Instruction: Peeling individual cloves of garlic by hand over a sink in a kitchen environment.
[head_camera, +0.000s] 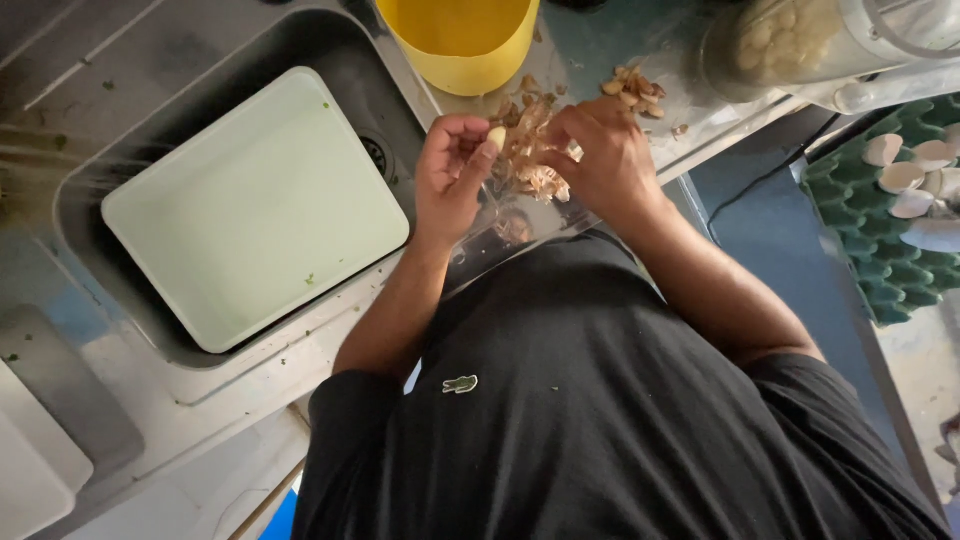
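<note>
Overhead — jar (790, 40) of peeled garlic cloves (785, 30)

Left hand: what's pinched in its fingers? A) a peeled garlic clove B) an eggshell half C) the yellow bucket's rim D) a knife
A: the left hand holds a pale, peeled garlic clove at its fingertips, above the heap of papery garlic skins on the counter, with the right hand working the skins beside it.
</note>
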